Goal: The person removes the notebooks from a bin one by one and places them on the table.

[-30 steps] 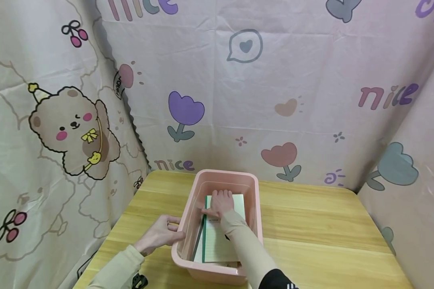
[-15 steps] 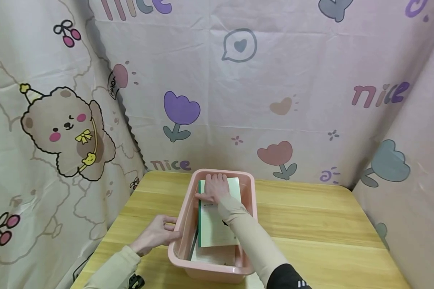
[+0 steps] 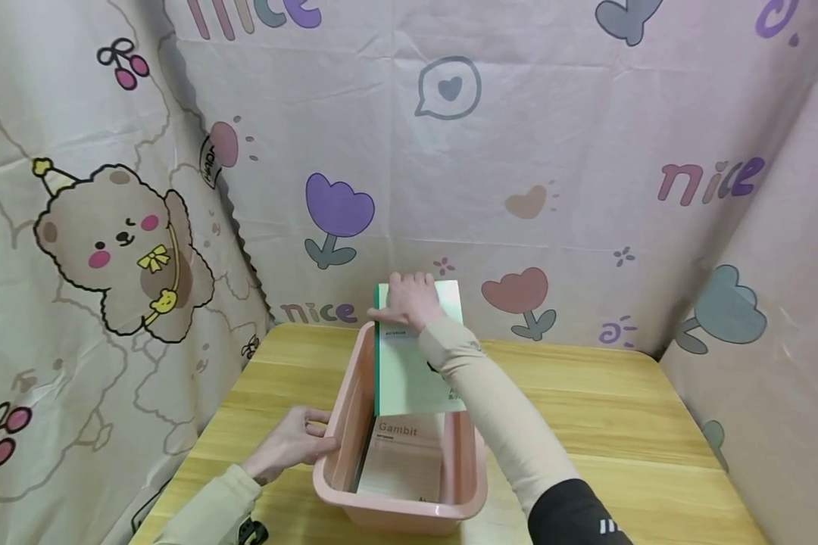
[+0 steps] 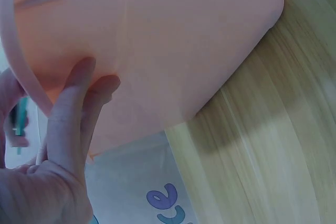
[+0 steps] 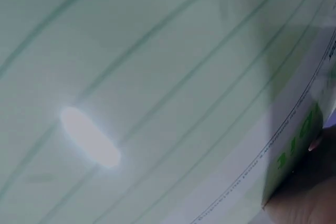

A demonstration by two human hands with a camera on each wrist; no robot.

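Observation:
My right hand (image 3: pixel 412 301) grips a pale green notebook (image 3: pixel 412 378) with a darker green spine near its top edge, holding it raised over the far end of a pink plastic bin (image 3: pixel 398 509). In the right wrist view the notebook's lined cover (image 5: pixel 157 77) fills most of the frame, with fingers at the lower right. My left hand (image 3: pixel 293 440) holds the bin's left rim, thumb at the rim and fingers along the outer wall, as the left wrist view also shows. Inside the bin lies a pale brownish notebook (image 3: pixel 402 465) marked "Gambit".
The bin stands on a light wood-grain table (image 3: pixel 586 424). Behind the table hangs a printed cloth (image 3: pixel 552 113) with flowers and lettering, and another with a bear (image 3: pixel 129 250) hangs at the left.
My right hand has lifted the green notebook up and away from me out of the bin, uncovering the brownish notebook beneath. The left hand keeps its hold on the rim.

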